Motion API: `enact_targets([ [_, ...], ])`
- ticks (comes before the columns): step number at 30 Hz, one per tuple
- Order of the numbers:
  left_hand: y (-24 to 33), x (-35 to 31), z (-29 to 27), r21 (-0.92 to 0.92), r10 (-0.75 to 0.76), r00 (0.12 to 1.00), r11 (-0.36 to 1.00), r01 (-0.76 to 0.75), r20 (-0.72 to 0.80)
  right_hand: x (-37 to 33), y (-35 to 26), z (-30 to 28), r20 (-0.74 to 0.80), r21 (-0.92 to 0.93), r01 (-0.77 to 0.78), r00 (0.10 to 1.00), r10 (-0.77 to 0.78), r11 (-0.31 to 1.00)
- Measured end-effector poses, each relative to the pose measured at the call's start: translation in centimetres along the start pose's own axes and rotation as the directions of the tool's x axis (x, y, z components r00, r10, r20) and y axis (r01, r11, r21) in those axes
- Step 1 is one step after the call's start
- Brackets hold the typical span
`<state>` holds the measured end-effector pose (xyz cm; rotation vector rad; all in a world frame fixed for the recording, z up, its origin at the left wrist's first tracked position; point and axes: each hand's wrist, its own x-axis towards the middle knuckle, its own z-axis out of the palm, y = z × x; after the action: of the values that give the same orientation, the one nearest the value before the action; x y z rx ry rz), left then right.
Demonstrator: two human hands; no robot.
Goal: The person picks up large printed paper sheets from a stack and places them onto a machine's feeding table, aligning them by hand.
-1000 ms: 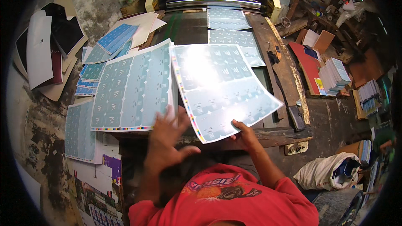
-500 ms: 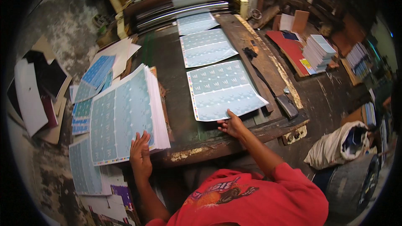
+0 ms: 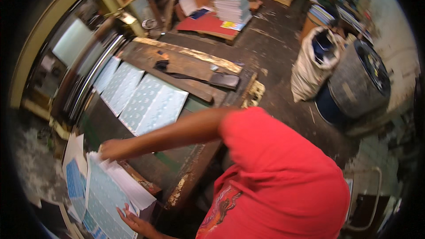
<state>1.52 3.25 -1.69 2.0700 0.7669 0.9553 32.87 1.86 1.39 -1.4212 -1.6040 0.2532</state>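
stack location: i have the stack of printed sheets (image 3: 104, 194) at the near left, beside the left side of the table (image 3: 106, 119); what bears it is hidden from me.
right hand: my right hand (image 3: 114, 149) is at the stack's far end, arm stretched across the table; blurred, so i can't tell if the fingers are pinching a sheet or just touching.
left hand: my left hand (image 3: 135, 222) is at the stack's near end, fingers loose and spread, nothing clenched; palm hidden, contact with the top sheet not clear.
sheet weight: one sheet should be light; the whole stack i'd judge heavy, not a one-hand lift.
sheet stiffness: thin and bendy, i'd guess; will sag if held by one end only.
sheet surface: looks smooth, so layers may slide on each other or come up two at once.
stack edge: pale layers fan out unevenly along the right side; i'd expect corners to crease if gripped hard.
best hold: i'd pinch one sheet lightly by the far right corner, other hand flat near the opposite end, fingertips on the margin.
sheets on table: a row of printed sheets (image 3: 152, 106) lies toward the far left, leading to the shiny roller (image 3: 105, 62).
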Motion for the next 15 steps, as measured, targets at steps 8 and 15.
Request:
enact_targets([
  [8,-0.9,1.2,-3.1,0.371,0.011,0.996,0.928,-0.042,0.085,17.1,-24.8,-1.6,0.614,-0.185,0.225,0.787,-0.066,0.957],
  [15,0.5,-0.2,-2.3,0.542,0.062,0.987,0.83,-0.134,0.149,14.6,-20.7,-3.2,0.623,-0.578,0.31,0.765,0.163,0.755],
])
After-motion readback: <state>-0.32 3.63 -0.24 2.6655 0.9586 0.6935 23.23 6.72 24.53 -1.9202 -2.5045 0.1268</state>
